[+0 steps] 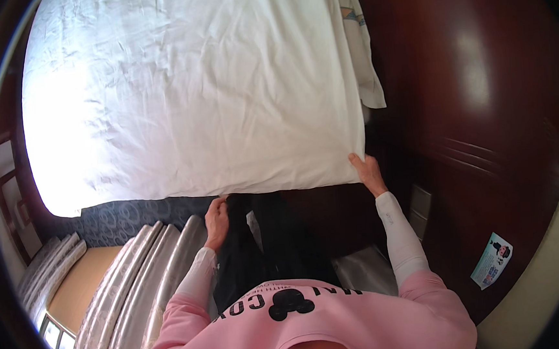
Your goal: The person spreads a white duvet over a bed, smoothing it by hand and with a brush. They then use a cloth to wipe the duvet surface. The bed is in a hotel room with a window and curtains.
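A white bed sheet with soft wrinkles covers the bed in front of me. My right hand grips the sheet's near right corner, thumb on top. At the near edge, my left hand has its fingers curled against the hem and holds it; the fingertips are partly hidden. Beyond my right hand, a pale cloth with a small coloured print hangs past the sheet's right side.
Dark red glossy wood panelling rises on the right, with a printed card and wall plates. Several plastic-wrapped mattresses stand at my left, beside a tan panel. Patterned blue fabric shows below the sheet.
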The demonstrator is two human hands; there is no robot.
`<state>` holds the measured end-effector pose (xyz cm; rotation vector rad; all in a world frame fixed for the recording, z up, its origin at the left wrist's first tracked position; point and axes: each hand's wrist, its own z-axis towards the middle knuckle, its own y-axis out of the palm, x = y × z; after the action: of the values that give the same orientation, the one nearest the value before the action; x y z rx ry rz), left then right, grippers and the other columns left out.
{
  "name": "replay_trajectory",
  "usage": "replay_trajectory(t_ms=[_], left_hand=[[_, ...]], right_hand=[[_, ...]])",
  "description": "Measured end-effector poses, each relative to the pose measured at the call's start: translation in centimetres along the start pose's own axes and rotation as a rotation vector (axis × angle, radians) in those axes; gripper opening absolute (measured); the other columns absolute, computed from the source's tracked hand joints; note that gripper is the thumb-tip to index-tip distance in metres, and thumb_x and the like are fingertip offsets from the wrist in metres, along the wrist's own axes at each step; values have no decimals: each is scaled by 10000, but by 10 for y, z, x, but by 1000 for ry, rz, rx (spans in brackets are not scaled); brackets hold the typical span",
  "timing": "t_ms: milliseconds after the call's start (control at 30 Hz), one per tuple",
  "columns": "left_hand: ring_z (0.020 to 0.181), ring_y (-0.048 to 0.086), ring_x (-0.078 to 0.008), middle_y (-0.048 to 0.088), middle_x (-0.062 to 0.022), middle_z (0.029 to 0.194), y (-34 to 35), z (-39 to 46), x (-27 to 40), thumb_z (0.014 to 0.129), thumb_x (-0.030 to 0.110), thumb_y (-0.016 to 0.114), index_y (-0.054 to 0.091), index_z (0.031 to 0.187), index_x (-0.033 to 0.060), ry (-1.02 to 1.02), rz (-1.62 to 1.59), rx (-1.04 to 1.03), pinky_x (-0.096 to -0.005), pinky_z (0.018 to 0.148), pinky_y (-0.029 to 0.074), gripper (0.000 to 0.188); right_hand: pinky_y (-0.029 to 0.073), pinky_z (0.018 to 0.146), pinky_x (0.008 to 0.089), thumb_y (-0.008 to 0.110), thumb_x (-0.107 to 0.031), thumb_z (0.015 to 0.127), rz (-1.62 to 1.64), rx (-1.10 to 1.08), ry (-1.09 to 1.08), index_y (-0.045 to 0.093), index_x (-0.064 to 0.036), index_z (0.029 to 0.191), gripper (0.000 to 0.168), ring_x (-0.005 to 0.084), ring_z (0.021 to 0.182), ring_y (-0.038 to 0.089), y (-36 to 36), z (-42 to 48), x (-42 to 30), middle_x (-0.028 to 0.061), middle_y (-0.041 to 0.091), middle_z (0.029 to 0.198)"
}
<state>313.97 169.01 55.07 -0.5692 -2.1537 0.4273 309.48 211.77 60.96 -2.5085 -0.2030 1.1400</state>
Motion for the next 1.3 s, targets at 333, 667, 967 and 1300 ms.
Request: replay_trajectory(t_ms=[333, 667, 967, 1300], left_hand=[[718, 597, -207, 607, -109, 852, 2, 62, 250, 885, 71, 490, 597, 1017, 34, 506, -137, 73, -287, 630, 470, 174], [881, 563, -383, 546, -207, 930, 93, 180, 527, 827, 269, 529, 493, 1150, 36, 781, 504, 318, -455, 753, 464, 399], [808, 617, -395, 624, -238, 792, 132, 232, 519, 717, 67, 534, 632, 704, 28, 937, 220, 188, -448, 725, 504, 106], [651, 599, -241, 653, -140, 732, -16, 359, 429, 739, 109, 410, 666, 803, -7, 971, 703, 139, -350, 648, 480, 289]], right_hand=[[329, 460, 287, 512, -268, 898, -120, 10, -108, 527, 55, 715, 371, 48, 525, 384, -67, -49, -22, 46, 402, 507], [328, 414, 270, 581, -195, 853, -48, 72, -137, 585, 13, 731, 241, 72, 468, 450, -56, -183, -64, 76, 478, 500], [416, 563, 260, 650, -226, 786, 229, 10, -41, 604, 39, 878, 284, 94, 647, 534, -42, -173, -20, 70, 592, 679], [440, 476, 363, 572, -136, 794, 167, -1063, -320, 167, -51, 1414, 746, 278, 477, 580, 121, -8, 2, 176, 543, 561]])
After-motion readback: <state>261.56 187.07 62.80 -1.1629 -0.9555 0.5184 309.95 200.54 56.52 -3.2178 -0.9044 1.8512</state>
